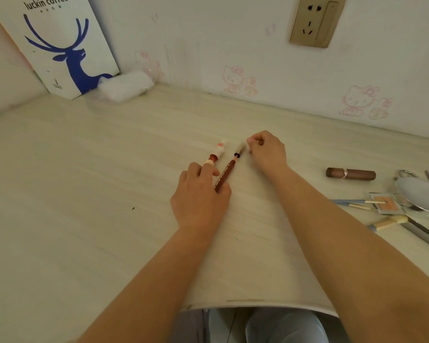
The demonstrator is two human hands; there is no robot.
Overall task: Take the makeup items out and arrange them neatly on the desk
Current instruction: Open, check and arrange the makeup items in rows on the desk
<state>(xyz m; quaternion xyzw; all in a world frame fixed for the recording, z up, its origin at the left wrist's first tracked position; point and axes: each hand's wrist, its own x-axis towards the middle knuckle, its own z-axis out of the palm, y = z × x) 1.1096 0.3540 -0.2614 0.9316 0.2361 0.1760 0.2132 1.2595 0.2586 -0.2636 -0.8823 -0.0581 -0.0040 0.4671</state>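
Two slim makeup items lie side by side on the pale desk: a red tube with a white cap and a dark red pen with a grey tip. My left hand rests over their near ends, fingers curled on the pen's lower end and touching the tube. My right hand has its fingers curled at the pen's far tip. At the right lie a brown lipstick, a round silver compact, a peach powder palette, applicator sticks and brushes.
A white paper bag with a blue deer leans in the back left corner, a white fluffy bundle beside it. A wall socket sits above. The desk's front edge is close to my lap.
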